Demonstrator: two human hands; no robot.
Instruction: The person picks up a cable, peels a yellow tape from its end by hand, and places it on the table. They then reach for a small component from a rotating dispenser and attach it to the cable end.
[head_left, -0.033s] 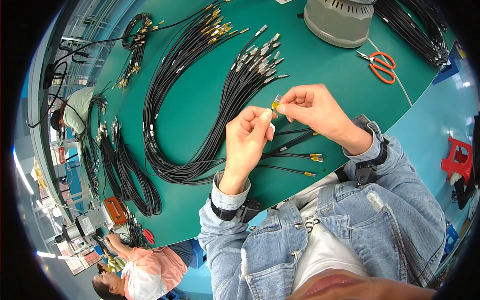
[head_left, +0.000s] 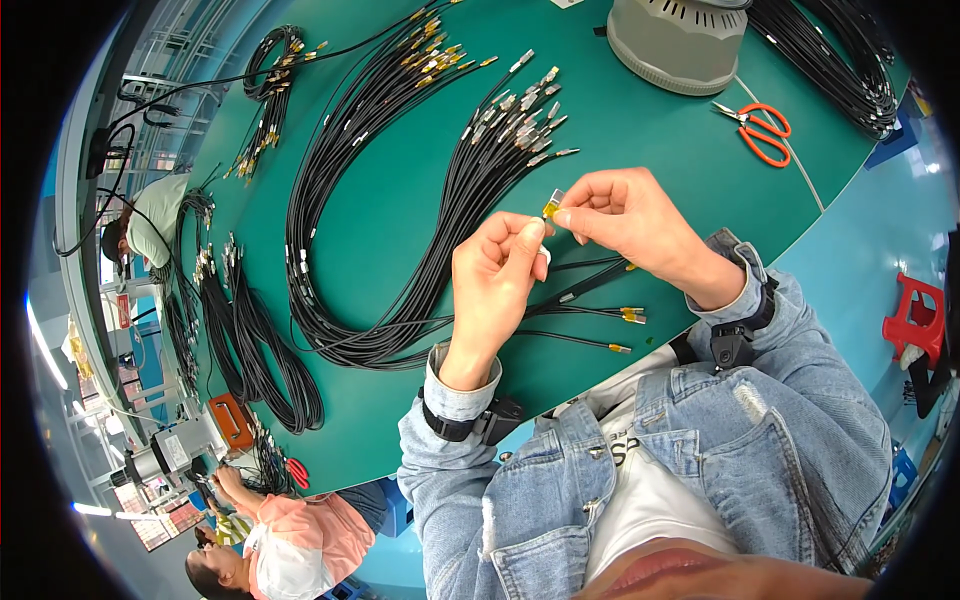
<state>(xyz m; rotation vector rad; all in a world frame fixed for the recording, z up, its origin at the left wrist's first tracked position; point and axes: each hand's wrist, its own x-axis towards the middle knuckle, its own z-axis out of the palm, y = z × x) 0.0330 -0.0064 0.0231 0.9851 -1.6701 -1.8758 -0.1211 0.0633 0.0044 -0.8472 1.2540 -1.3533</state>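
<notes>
With L hand (head_left: 495, 270), pinching thumb to index at lower end of small silver-and-yellow rectangular connector (head_left: 552, 204); can't tell exact contact, hidden by fingertips. With R hand (head_left: 622, 215), pinching yellow part of same conn. from the right, btwn thumb & index. Held up over green tabletop (head_left: 640, 140), not resting on it. Under L fingertips: small white bit (head_left: 545, 257), too small to ID.

To do well (judgement only): grip conn. by body, not by open metal end; brace w/ L, do fine work w/ R. Press evenly, don't twist or bend. Tilt toward eyes for quick check of yellow part.

Nearby, below R hand: loose black cables with yellow-and-silver tips (head_left: 632, 315). Leave slack there, avoid snagging. Farther L: big U-shaped bundle of thin black cables (head_left: 305, 230), w/ ends fanned out. Don't drag across; prob. easy to tangle. Beyond R hand, upper R: orange-handled metal snips (head_left: 766, 131), prob. reachable. Farthest: grey drum-shaped slotted housing (head_left: 672, 55), well apart from both hands.
</notes>
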